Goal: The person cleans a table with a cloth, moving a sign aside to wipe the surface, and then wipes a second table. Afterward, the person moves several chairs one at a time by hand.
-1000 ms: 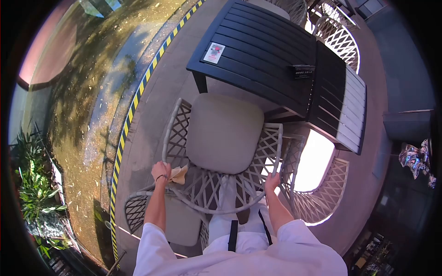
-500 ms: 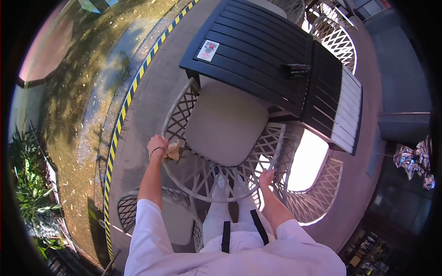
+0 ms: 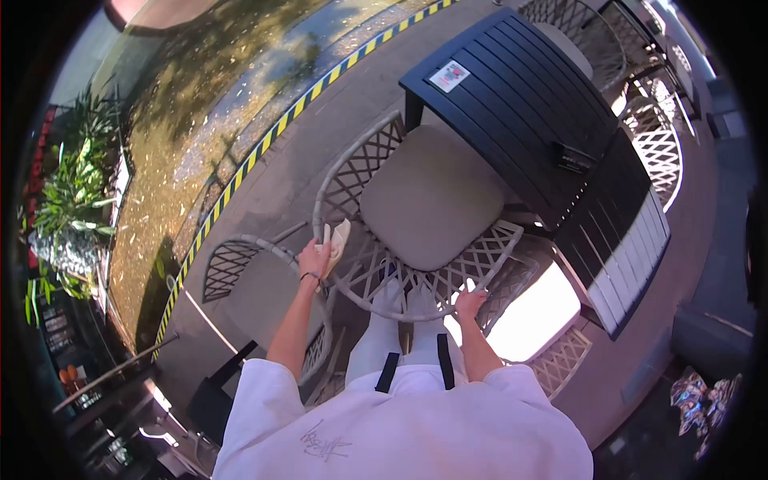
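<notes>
A woven-back chair (image 3: pixel 432 196) with a padded grey-beige seat stands right in front of me, its curved back toward my body. My left hand (image 3: pixel 314 260) is closed on a cream-coloured cloth (image 3: pixel 339 240), at the left side of the chair's rim. On the opposite side, my right hand (image 3: pixel 470 303) grips the rim of the same chair, fingers curled over it. Beyond the seat is a dark slatted table (image 3: pixel 512 88), its near edge over the front of the seat.
A small card (image 3: pixel 450 75) and a dark holder (image 3: pixel 573 157) lie on the table. Behind my left arm stands another woven chair (image 3: pixel 264 292). Yellow-and-black edge tape (image 3: pixel 276 132) runs along shallow water at left. More chairs (image 3: pixel 656 148) stand beyond the table.
My view has turned, so the table and chair appear farther right and tilted. The cloth now stands up beside the rim. Both hands stay at the chair's back.
</notes>
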The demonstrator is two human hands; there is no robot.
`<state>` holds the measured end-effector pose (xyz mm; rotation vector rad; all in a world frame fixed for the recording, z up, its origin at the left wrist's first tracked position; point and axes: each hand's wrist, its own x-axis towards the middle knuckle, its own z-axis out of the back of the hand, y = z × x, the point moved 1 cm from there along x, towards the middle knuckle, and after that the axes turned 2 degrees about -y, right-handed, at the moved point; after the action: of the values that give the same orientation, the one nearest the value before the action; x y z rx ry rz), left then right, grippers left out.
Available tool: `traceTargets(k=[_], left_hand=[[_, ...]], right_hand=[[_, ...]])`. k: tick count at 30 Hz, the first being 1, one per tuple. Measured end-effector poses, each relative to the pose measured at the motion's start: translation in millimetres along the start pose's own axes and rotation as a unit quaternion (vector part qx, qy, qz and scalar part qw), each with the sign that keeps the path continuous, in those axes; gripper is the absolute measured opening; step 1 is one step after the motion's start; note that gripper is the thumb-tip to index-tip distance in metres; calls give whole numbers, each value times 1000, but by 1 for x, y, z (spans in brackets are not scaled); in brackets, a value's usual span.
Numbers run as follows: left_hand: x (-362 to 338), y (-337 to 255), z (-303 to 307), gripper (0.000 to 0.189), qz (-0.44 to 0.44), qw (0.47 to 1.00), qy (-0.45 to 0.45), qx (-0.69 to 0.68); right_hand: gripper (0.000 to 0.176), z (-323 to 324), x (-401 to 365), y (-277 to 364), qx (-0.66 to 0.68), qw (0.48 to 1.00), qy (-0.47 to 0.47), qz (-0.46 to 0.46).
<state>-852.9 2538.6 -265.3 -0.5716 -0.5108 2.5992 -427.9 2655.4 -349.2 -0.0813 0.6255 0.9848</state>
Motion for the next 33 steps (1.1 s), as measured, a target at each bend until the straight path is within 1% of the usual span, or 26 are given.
traceTargets(k=[1,3,5,6,7,8,10,11,12,14,17,18,19,20,21,22,23,24,25,26,27,28,29,31,32,33], left_hand=[[-39,5,2,56,47,993,27,-102],[-111,11,0,44,117,974,21,-193],[-173,7,17,36,184,909,38,-371],[-193,11,18,34,234,829,42,-506],[-214,15,18,32,265,727,52,-631],[-232,14,27,31,282,671,39,-685],[-259,12,52,30,295,546,21,-784],[-268,22,53,29,291,523,-18,-801],[-277,38,51,29,287,499,-58,-816],[-299,82,35,31,293,453,-163,-826],[-326,137,-16,31,420,387,-277,-773],[-333,150,-35,35,464,372,-226,-771],[-333,168,-75,49,498,381,-184,-757],[-333,183,-115,62,534,395,-186,-724],[-322,200,-135,75,566,409,-190,-690],[-313,207,-115,81,581,383,-189,-693],[-312,198,-74,87,598,352,-185,-696],[-308,202,-66,91,611,344,-174,-692],[-303,205,-56,95,623,336,-164,-687],[-299,215,-64,98,631,352,-153,-674],[-294,226,-74,100,637,372,-141,-660],[-287,236,-95,96,649,378,-157,-641],[-286,247,-115,93,624,395,-170,-653],[-285,264,-143,87,571,430,-195,-672],[-286,277,-153,74,571,459,-118,-670],[-292,283,-145,69,569,486,-122,-652]], right_hand=[[75,2,-10,7,-128,987,-78,61],[72,17,-46,36,-141,942,-188,240],[63,24,-90,69,-24,907,-8,421],[59,23,-112,86,34,868,83,488],[52,18,-137,96,57,821,226,521],[47,11,-165,104,72,760,362,535],[47,-2,-220,115,81,599,607,516],[46,-5,-240,116,9,600,643,476],[45,-9,-259,116,-67,598,671,432],[48,-27,-293,108,-142,594,618,495],[52,-56,-315,110,-252,548,495,626],[51,-78,-310,110,-296,535,482,628],[43,-91,-310,112,-245,526,486,653],[37,-113,-307,119,-198,542,480,661],[36,-121,-308,135,-155,556,447,684],[43,-139,-303,151,-133,572,353,729],[55,-143,-308,169,-147,606,282,729],[66,-167,-293,186,-115,586,217,772],[69,-197,-272,201,-122,583,164,786],[73,-217,-259,213,-128,579,113,797],[72,-223,-260,228,-155,659,221,702],[72,-226,-267,242,-177,724,320,585],[72,-232,-273,253,-193,771,407,451],[66,-254,-271,266,-86,763,421,483],[64,-266,-267,268,-33,756,427,494],[63,-272,-269,269,-12,761,455,463]])
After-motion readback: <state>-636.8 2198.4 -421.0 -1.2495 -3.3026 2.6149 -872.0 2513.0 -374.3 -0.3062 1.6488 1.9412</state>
